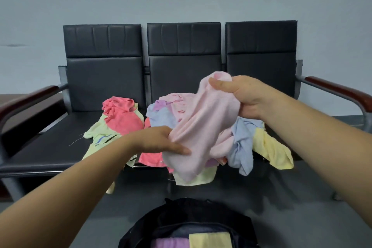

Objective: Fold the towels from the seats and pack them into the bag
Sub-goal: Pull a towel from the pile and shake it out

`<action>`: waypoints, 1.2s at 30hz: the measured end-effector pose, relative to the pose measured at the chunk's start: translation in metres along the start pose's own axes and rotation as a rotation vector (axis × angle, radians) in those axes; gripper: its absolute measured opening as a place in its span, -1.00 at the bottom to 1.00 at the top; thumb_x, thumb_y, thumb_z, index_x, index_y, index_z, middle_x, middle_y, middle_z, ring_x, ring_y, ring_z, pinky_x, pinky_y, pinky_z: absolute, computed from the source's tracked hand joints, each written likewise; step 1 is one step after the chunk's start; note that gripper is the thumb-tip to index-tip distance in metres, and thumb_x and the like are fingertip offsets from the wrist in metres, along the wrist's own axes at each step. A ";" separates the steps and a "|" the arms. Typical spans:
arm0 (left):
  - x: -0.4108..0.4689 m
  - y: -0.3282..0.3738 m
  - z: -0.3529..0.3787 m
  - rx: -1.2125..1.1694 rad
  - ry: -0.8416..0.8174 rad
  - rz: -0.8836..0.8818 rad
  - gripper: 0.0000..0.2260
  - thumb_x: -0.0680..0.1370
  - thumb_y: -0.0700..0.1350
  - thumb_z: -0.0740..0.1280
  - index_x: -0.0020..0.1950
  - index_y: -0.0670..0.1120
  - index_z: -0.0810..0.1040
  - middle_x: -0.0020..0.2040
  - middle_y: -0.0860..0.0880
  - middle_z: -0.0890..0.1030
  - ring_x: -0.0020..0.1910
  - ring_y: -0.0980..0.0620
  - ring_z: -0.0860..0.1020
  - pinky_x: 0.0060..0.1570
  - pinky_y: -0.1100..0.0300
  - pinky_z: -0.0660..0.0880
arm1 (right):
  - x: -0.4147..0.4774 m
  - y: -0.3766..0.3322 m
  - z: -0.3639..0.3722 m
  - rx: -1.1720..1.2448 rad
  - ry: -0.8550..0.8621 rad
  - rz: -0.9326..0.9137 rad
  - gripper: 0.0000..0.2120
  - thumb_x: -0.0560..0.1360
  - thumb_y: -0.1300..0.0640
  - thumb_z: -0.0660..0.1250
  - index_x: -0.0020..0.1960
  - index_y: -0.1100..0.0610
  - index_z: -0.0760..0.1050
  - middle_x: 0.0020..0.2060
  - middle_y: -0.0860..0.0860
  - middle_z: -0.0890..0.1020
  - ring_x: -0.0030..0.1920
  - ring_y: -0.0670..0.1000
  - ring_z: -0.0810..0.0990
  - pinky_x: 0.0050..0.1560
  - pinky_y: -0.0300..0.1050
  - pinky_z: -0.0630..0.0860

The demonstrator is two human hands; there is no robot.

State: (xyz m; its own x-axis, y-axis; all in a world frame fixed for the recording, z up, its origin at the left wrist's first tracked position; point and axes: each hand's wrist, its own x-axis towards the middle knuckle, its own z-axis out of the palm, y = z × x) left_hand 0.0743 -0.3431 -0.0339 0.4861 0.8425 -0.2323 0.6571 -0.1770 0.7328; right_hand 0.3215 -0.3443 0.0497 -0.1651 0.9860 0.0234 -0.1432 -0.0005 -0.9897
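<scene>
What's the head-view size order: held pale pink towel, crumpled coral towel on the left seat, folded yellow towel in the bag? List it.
Pale pink towel
Crumpled coral towel
Folded yellow towel, cropped by the frame, so unsure

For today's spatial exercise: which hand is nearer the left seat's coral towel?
Left. The left hand holds the pink towel just right of the coral towel; the right hand is farther right.

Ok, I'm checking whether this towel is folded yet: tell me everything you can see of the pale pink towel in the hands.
The pale pink towel is plain, soft, terry-looking cloth, unfolded and bunched into a loose slanting band. The right hand grips its upper end, the left hand its lower end, holding it in the air in front of the heap of coloured towels on the black seats; a corner hangs down.
</scene>
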 end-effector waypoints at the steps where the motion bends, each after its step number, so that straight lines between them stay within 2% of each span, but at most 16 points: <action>1: 0.001 -0.005 -0.001 0.031 -0.001 -0.045 -0.37 0.19 0.41 0.54 0.11 0.08 0.69 0.09 0.17 0.70 0.17 0.11 0.62 0.35 0.03 0.47 | 0.001 -0.001 -0.003 0.002 0.022 0.007 -0.42 0.26 0.07 0.56 0.18 0.35 0.56 0.05 0.24 0.72 0.04 0.14 0.73 -0.03 -0.01 0.69; 4: -0.004 -0.010 0.003 -0.043 -0.005 -0.090 -0.37 0.20 0.30 0.60 0.16 0.01 0.67 0.11 0.12 0.71 0.19 0.08 0.63 0.36 0.03 0.47 | 0.006 0.001 -0.015 0.007 0.078 0.050 -0.46 0.37 0.12 0.57 0.24 0.36 0.55 0.10 0.25 0.70 0.10 0.16 0.71 0.13 0.08 0.65; 7: -0.007 -0.007 0.008 -0.257 -0.162 -0.119 -0.47 0.35 0.05 0.61 0.23 -0.15 0.60 0.16 -0.14 0.69 0.18 -0.15 0.64 0.19 -0.07 0.59 | 0.006 0.006 -0.027 0.050 0.091 0.059 -0.53 0.43 0.17 0.53 0.26 0.36 0.55 0.14 0.25 0.68 0.14 0.15 0.70 0.13 0.04 0.65; 8: -0.010 -0.005 0.008 -0.279 -0.237 -0.127 -0.46 0.38 0.06 0.57 0.27 -0.16 0.58 0.21 -0.20 0.66 0.23 -0.22 0.61 0.18 -0.12 0.59 | 0.005 0.008 -0.029 0.081 0.074 0.054 -0.57 0.44 0.17 0.51 0.23 0.34 0.56 0.15 0.24 0.67 0.17 0.15 0.69 0.14 0.03 0.65; 10: -0.014 -0.006 0.006 -0.340 -0.371 -0.140 -0.28 0.35 0.18 0.58 0.38 -0.17 0.52 0.34 -0.24 0.56 0.36 -0.28 0.51 0.35 -0.27 0.42 | 0.001 0.009 -0.031 0.108 0.028 0.041 -0.69 0.48 0.16 0.45 0.17 0.29 0.58 0.13 0.22 0.68 0.15 0.12 0.70 0.12 0.02 0.66; 12: -0.016 -0.005 0.006 -0.376 -0.426 -0.129 -0.16 0.27 0.31 0.58 0.37 -0.19 0.51 0.36 -0.23 0.55 0.35 -0.24 0.51 0.39 -0.26 0.38 | -0.005 0.011 -0.030 0.060 -0.005 0.043 -0.72 0.55 0.12 0.40 0.19 0.26 0.58 0.11 0.20 0.70 0.12 0.11 0.71 0.11 0.01 0.66; 14: -0.015 -0.004 0.009 -0.348 -0.328 -0.046 -0.20 0.28 0.32 0.57 0.32 -0.18 0.52 0.27 -0.18 0.60 0.26 -0.16 0.57 0.35 -0.18 0.45 | -0.010 0.014 -0.022 -0.033 -0.052 0.068 -0.70 0.59 0.07 0.37 0.23 0.24 0.56 0.11 0.19 0.70 0.12 0.11 0.70 0.11 0.02 0.65; 17: -0.011 0.001 0.016 -0.379 -0.060 0.125 -0.39 0.47 0.08 0.47 0.47 0.05 0.36 0.38 0.02 0.56 0.37 0.03 0.51 0.43 -0.14 0.38 | -0.017 0.018 -0.005 -0.214 -0.190 0.077 -0.76 0.64 0.10 0.31 0.19 0.24 0.58 0.05 0.16 0.72 0.01 0.05 0.72 -0.02 -0.08 0.67; 20: -0.008 0.014 0.022 -0.539 0.022 0.293 -0.30 0.54 -0.10 0.38 0.58 0.20 0.13 0.43 0.04 0.51 0.38 0.03 0.51 0.31 -0.03 0.50 | -0.021 0.023 0.010 -0.357 -0.340 0.082 -0.85 0.64 0.14 0.30 0.10 0.16 0.62 -0.08 0.05 0.75 -0.08 -0.02 0.73 -0.14 -0.19 0.64; 22: -0.006 0.019 0.022 -0.624 0.129 0.336 -0.32 0.51 -0.11 0.39 0.56 0.17 0.20 0.28 0.03 0.59 0.18 0.04 0.62 0.10 0.10 0.58 | -0.020 0.023 0.014 -0.401 -0.384 0.070 -0.87 0.63 0.15 0.33 0.02 0.16 0.63 -0.16 0.00 0.74 -0.15 -0.06 0.71 -0.21 -0.25 0.60; 24: -0.006 0.019 0.015 -0.487 0.195 0.339 -0.56 0.50 -0.05 0.44 0.38 0.00 0.50 -0.09 0.03 0.58 -0.15 0.08 0.54 -0.11 0.17 0.46 | -0.017 0.024 0.014 -0.462 -0.372 0.041 -0.87 0.61 0.14 0.37 0.02 0.20 0.65 -0.17 -0.01 0.73 -0.17 -0.08 0.70 -0.22 -0.27 0.58; 25: -0.007 0.019 0.012 -0.383 0.203 0.329 -0.66 0.49 0.03 0.46 0.19 -0.09 0.61 -0.20 0.01 0.52 -0.22 0.08 0.45 -0.14 0.16 0.39 | -0.014 0.025 0.011 -0.515 -0.350 0.021 -0.86 0.59 0.13 0.40 0.02 0.20 0.66 -0.16 0.00 0.73 -0.16 -0.07 0.70 -0.22 -0.28 0.58; 27: -0.009 0.016 0.007 -0.215 0.195 0.296 -0.60 0.46 0.15 0.45 -0.03 -0.20 0.63 -0.20 -0.04 0.54 -0.20 0.07 0.44 -0.07 0.13 0.36 | -0.010 0.028 0.003 -0.690 -0.301 -0.037 -0.85 0.54 0.09 0.47 -0.03 0.18 0.68 -0.13 0.03 0.71 -0.13 -0.01 0.68 -0.19 -0.26 0.56; 31: -0.011 0.020 0.008 -0.244 0.110 0.299 -0.82 0.61 -0.17 0.37 -0.11 -0.25 0.50 0.01 -0.03 0.59 -0.27 0.28 0.55 -0.15 0.45 0.45 | -0.012 0.036 -0.004 -0.843 -0.359 -0.078 -0.88 0.52 0.04 0.49 -0.03 0.08 0.71 -0.17 0.00 0.67 -0.14 -0.10 0.61 -0.08 -0.18 0.51; 33: -0.006 0.020 0.012 -0.276 0.014 0.302 -0.87 0.57 -0.19 0.39 -0.07 -0.20 0.47 -0.07 -0.05 0.56 -0.18 0.16 0.54 -0.11 0.34 0.46 | -0.013 0.037 -0.002 -0.820 -0.407 -0.099 -0.95 0.53 0.07 0.48 -0.05 0.00 0.72 -0.17 -0.05 0.71 -0.13 -0.17 0.63 -0.09 -0.28 0.53; 36: 0.003 0.019 0.015 -0.298 0.002 0.261 -0.75 0.51 -0.16 0.46 0.05 -0.14 0.42 -0.15 -0.07 0.52 -0.21 0.08 0.48 -0.25 0.29 0.43 | -0.013 0.036 0.004 -0.818 -0.454 -0.112 -0.95 0.52 0.09 0.48 -0.06 0.01 0.73 -0.21 -0.08 0.72 -0.17 -0.19 0.63 -0.15 -0.36 0.51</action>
State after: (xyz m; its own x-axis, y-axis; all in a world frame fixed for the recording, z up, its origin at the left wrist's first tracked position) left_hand 0.0968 -0.3512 -0.0302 0.6137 0.7895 -0.0123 0.3148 -0.2303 0.9208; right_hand 0.3147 -0.3580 0.0143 -0.5810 0.8139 0.0066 0.5202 0.3775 -0.7660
